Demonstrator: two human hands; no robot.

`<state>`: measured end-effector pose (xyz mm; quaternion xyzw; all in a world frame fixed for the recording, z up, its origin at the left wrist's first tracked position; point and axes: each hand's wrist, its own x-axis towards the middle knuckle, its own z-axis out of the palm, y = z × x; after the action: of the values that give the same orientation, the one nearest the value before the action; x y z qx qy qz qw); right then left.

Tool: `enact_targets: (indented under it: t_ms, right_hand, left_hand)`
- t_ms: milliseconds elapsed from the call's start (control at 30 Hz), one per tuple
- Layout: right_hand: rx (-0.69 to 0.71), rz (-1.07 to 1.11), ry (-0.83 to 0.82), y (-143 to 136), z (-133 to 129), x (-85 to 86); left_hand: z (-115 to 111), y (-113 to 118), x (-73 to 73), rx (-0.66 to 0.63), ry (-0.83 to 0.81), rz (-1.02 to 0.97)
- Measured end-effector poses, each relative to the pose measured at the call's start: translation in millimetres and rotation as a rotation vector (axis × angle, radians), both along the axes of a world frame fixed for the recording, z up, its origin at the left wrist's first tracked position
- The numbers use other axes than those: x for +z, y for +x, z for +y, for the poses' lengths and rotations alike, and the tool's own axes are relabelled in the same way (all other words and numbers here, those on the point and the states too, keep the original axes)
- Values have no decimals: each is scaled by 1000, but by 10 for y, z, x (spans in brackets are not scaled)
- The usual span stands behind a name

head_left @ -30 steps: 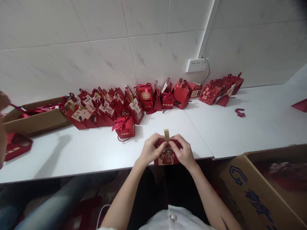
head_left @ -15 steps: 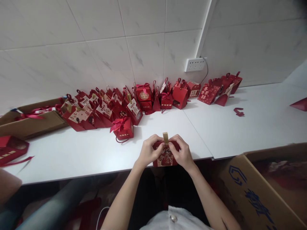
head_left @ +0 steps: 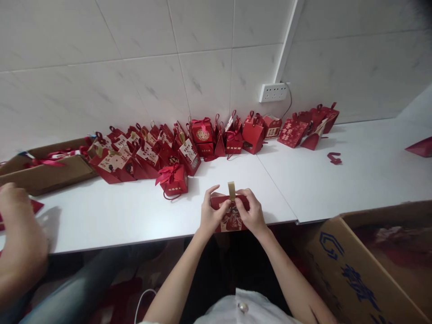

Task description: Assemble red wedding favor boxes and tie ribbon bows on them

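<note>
A red gift box with printed figures on its front is between my hands at the table's front edge. A gold ribbon loop stands up from its top. My left hand grips the box's left side, its thumb against the front near the loop and its index finger raised off the box. My right hand is closed on the right side, thumb beside the base of the loop and fingers behind the top edge. The back of the box is hidden.
Several red gift boxes line the wall on the white table. One box with a red bow stands nearer. A dark red ribbon piece lies right. Cardboard boxes flank me. Another person's hand is at left.
My left index finger has lifted away from the box, and the box has risen slightly. At the left, another person's hand has come in over a red box.
</note>
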<state>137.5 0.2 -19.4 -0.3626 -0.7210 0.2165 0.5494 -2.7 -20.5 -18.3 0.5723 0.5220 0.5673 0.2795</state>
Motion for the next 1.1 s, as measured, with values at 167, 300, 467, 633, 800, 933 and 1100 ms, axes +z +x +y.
enact_targets:
  t_ms: [167,300,467,633,800,933,1100]
  right_hand:
    - [-23,-48,-221,57,-18,-406]
    - [4,-130,-390,116,38,-590]
    - [0,-119,-467,73,216,-535]
    - [-10,-118,-395,-18,330,-511]
    - [-50,-136,-376,-61,343,-568]
    - [-58,-167,-360,-61,326,-561]
    - [-55,-218,-339,-51,343,-534]
  left_hand:
    - [-143,-151,-347,-17,-131,265]
    - [-188,-218,-393,-3,-161,592]
    - [-124,-103,-383,101,-241,737]
    - [-92,-24,-410,227,-399,888]
    - [-105,23,-430,308,-466,953]
    - [-118,44,-431,303,-473,965]
    - [-81,-32,-444,211,-476,988]
